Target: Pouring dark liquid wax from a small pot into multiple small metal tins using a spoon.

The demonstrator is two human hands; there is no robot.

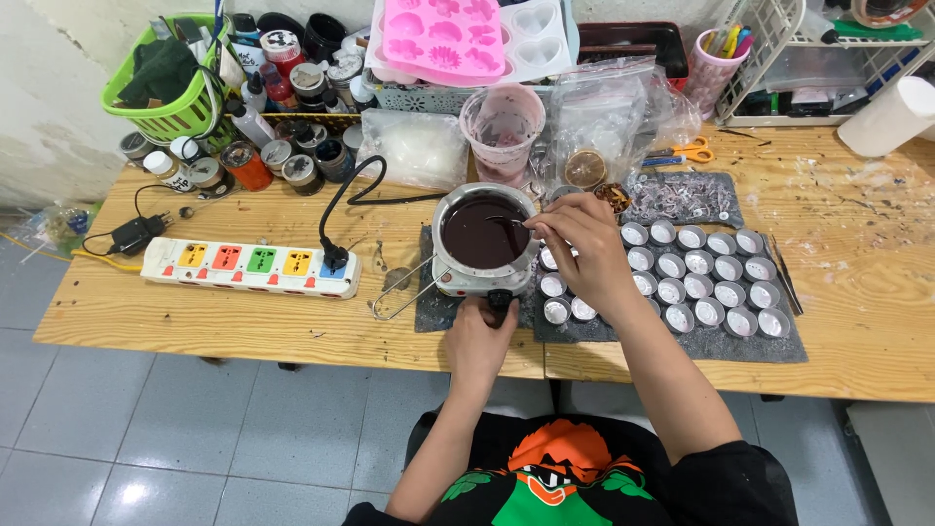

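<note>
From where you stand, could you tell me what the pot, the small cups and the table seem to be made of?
Pot: probably metal, its rim shiny and silver. Small cups: likely thin aluminium, bright reflective walls. Table: wood, pale, matte, with visible grain and plank seams.

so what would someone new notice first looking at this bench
A round metal pot of dark brown liquid sits mid-table, the right hand holding a thin stirrer in it while the left hand touches its front knob. Rows of small silver cups lie to its right.
</note>
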